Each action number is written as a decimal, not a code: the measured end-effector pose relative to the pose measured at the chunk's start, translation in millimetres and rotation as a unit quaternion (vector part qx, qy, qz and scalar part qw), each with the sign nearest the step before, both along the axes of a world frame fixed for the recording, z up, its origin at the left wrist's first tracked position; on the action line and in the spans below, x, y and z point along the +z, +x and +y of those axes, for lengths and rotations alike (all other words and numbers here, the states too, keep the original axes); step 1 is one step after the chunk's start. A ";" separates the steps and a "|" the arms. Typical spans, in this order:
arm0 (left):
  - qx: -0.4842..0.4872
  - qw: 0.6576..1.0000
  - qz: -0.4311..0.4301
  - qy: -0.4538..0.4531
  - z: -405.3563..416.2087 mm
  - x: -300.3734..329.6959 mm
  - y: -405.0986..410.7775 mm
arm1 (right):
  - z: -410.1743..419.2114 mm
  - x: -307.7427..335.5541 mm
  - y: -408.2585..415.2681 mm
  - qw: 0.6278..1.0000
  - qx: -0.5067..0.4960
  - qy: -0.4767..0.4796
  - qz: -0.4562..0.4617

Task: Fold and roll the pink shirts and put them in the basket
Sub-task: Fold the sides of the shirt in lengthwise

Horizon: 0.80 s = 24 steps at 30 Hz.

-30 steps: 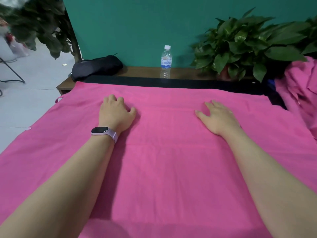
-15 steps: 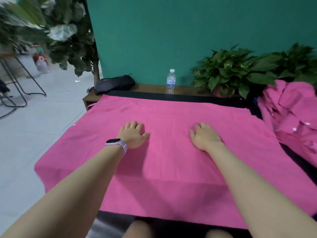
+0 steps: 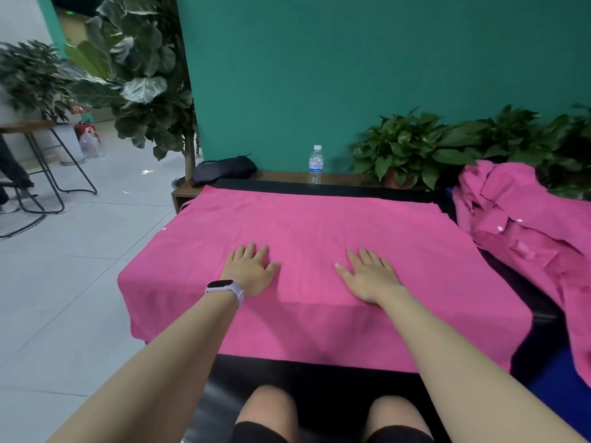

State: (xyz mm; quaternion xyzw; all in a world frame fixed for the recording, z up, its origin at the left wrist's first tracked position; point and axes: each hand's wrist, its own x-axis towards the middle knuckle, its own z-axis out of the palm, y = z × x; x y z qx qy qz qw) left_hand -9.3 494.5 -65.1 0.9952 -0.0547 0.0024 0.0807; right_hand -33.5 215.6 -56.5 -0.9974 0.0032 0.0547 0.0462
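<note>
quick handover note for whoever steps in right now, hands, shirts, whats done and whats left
Left hand and right hand: both flat, fingers straight, pressing on the spread pink shirt; neither grips anything.
That shirt lies flat across the black table, its near edge hanging over the front.
Pile of pink shirts lies crumpled to the right.
No basket in view.
Done: shirt laid flat.
Left: fold, roll, basket it, then the pile.

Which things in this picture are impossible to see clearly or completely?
- Basket: none appears in the head view, so its place cannot be told.
- Pile of pink shirts: cut off by the right edge; their number is unclear.
- Spread pink shirt: collar and sleeves not visible; left hand and right hand rest flat on it.
- Water bottle: label too small to read.
- Black bag: contents hidden.
</note>
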 end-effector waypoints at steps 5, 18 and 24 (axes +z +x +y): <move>0.007 1.000 0.015 0.006 0.3 -2.4 8.4 | -1.8 -5.5 5.1 1.000 -0.007 0.007 -0.013; 0.014 1.000 0.007 0.010 -6.0 -1.6 80.4 | -3.8 -8.7 74.8 0.999 -0.020 0.015 -0.026; 0.007 1.000 0.004 0.015 -7.8 -3.0 115.4 | -6.1 -12.0 108.0 0.999 -0.028 0.016 -0.032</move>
